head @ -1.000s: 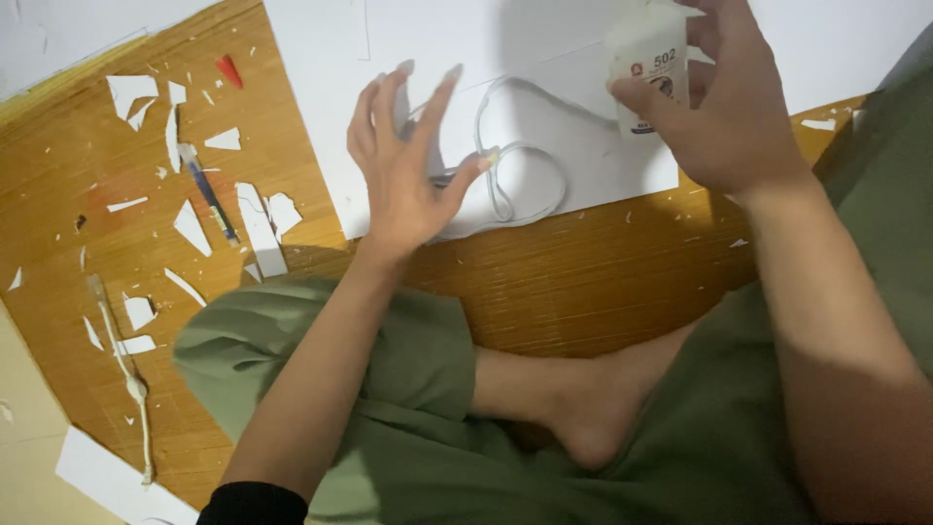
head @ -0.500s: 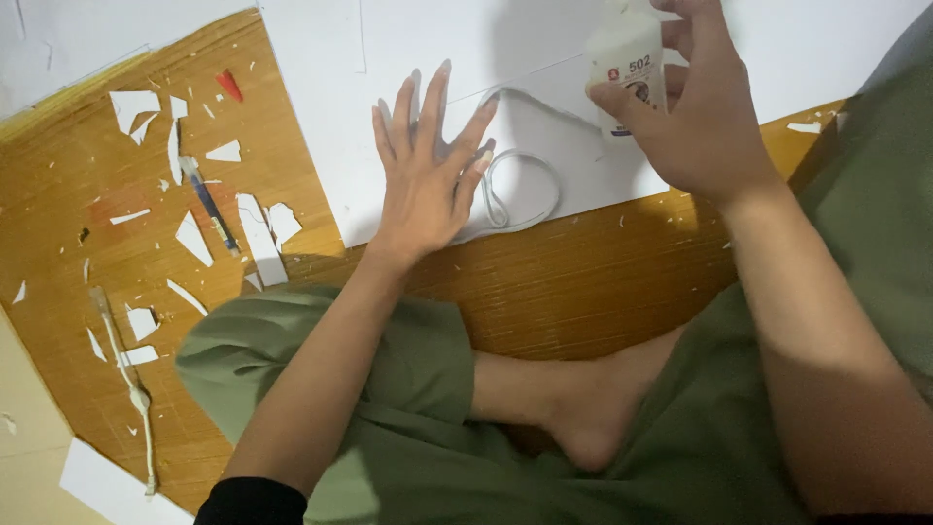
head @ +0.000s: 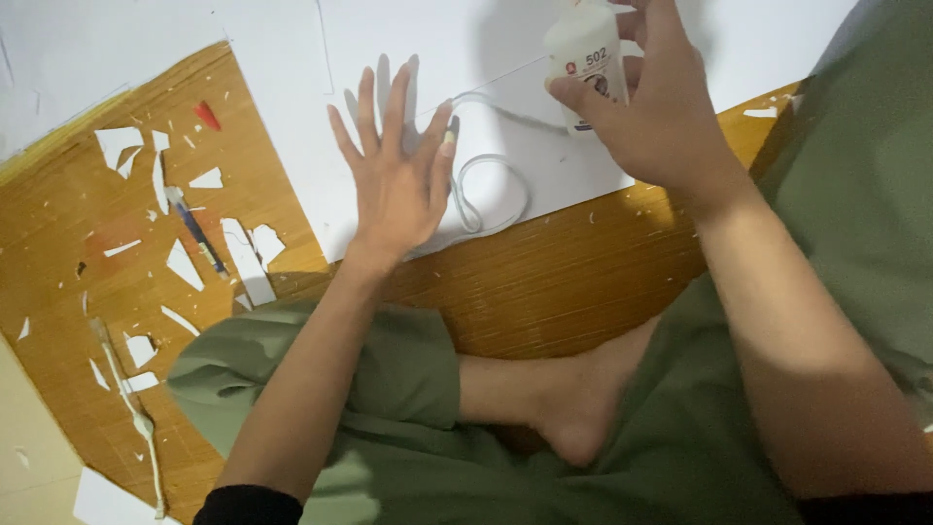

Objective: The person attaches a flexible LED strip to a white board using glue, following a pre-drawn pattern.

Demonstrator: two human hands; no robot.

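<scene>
Left hand [head: 394, 180] flat, fingers splayed, pinning white sheet [head: 505, 58] mid-frame | right hand [head: 653, 107] fingers clamped round glue bottle [head: 586, 53], top | keep sheet pinned, squeeze gently by cord [head: 486, 190]

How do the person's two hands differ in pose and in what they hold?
The left hand lies flat with fingers spread on the white sheet; the right hand is curled and raised. The left hand holds nothing, beside a looped clear strip; the right has its grip on a small white bottle. Both are bare and over the sheet.
</scene>
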